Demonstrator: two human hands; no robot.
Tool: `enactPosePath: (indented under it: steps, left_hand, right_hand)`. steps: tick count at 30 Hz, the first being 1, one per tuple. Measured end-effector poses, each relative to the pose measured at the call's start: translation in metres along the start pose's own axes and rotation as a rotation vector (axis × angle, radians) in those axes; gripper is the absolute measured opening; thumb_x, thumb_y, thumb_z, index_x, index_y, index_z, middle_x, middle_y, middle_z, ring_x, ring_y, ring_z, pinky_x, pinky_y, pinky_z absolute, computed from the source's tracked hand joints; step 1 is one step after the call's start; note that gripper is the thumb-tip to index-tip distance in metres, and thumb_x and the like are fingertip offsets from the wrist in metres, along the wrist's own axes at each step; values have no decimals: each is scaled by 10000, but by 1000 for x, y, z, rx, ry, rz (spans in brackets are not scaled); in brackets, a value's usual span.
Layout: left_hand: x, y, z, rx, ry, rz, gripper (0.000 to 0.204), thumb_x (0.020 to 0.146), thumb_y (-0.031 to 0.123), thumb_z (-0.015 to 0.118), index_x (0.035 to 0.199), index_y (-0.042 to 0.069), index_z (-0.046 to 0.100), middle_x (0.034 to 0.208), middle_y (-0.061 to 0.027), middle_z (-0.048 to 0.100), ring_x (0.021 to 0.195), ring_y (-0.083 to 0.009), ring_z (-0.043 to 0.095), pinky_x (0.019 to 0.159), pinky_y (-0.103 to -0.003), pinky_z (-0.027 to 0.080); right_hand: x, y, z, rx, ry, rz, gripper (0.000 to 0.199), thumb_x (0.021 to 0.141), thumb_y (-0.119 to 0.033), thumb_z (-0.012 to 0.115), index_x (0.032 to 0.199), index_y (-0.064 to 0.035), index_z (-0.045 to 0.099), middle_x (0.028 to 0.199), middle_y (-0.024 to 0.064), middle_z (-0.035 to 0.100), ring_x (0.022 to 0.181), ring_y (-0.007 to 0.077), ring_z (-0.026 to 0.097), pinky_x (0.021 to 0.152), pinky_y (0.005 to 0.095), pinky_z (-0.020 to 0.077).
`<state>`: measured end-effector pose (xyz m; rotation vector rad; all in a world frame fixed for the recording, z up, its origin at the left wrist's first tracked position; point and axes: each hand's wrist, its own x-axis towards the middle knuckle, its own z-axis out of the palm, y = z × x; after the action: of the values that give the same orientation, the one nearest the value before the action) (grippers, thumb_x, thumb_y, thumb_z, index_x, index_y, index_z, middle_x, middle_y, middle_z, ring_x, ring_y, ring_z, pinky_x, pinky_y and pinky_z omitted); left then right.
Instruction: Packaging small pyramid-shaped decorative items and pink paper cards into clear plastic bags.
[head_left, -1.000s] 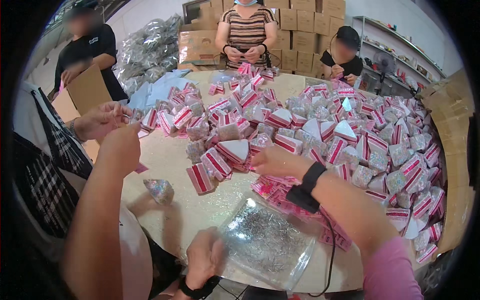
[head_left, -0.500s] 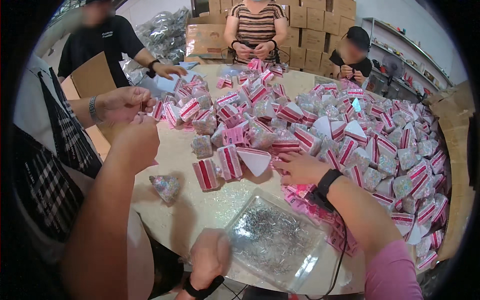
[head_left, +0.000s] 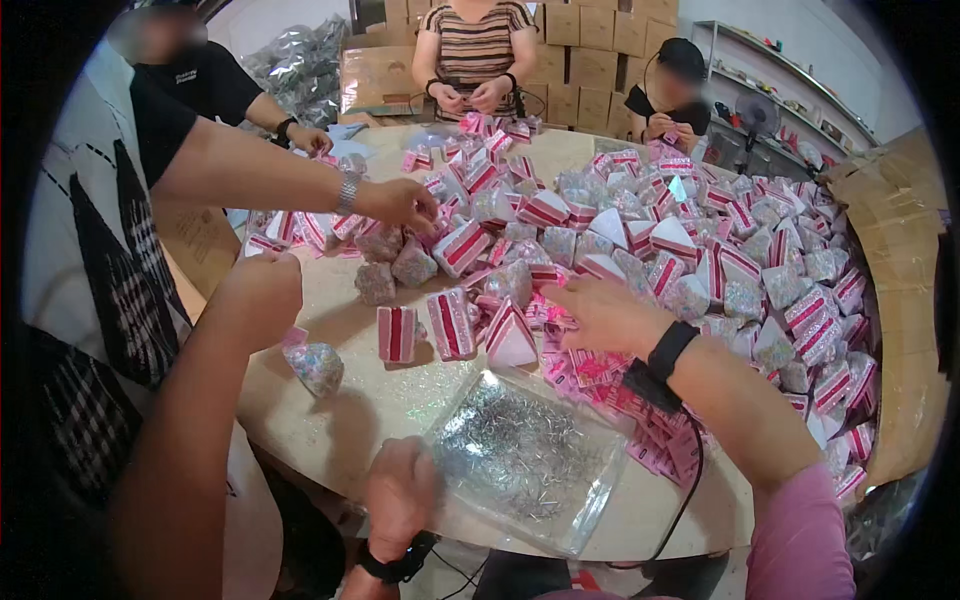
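Note:
My right hand [head_left: 610, 315], at the end of an arm in a pink sleeve, stretches over a heap of pink printed cards [head_left: 600, 370]. Its fingers point left, spread, at the edge of the pile of cake-slice ornaments [head_left: 450, 325]. Those are glittery wedges with pink, white and red layers. At the table's near edge, my left hand [head_left: 400, 490] is curled and partly blurred. Its fingertips are hidden, so whatever it may hold does not show. Between my hands lies a clear tray [head_left: 590, 525] scattered with thin metal pins [head_left: 520, 440].
To the left, a co-worker's watch hand [head_left: 400, 203] reaches over the pile; their other hand [head_left: 270, 285] is above a glittery wedge [head_left: 315, 367]. Other people sit across the table. A black cable [head_left: 690, 480] crosses the near edge. A cardboard flap [head_left: 910, 290] borders the pile's right.
The whole view has shifted slightly. The co-worker's watch hand has moved right onto the pile. A slice left of my right hand has turned, its layered side showing more. My left hand stays curled.

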<state>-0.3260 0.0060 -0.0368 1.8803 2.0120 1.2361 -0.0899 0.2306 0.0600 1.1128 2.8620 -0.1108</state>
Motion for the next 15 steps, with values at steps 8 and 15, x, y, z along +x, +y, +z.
enactPosePath:
  steps: [8, 15]
  left_hand:
    - [3, -5, 3, 0, 1, 70, 109, 818, 133, 537, 814, 24, 542, 754, -174, 504, 717, -369, 495, 622, -456, 383]
    - [-2, 4, -4, -6, -59, -50, 185, 877, 112, 507, 952, -31, 597, 829, -183, 567, 772, -317, 571, 717, -378, 454]
  right_hand:
    - [77, -34, 60, 387, 325, 84, 593, 748, -252, 670, 1176, 57, 400, 894, 292, 619, 858, 434, 615, 739, 494, 484]
    - [113, -45, 42, 995, 113, -137, 765, 759, -264, 689, 1345, 71, 328, 1314, 301, 414, 1228, 368, 431, 1056, 389, 326]
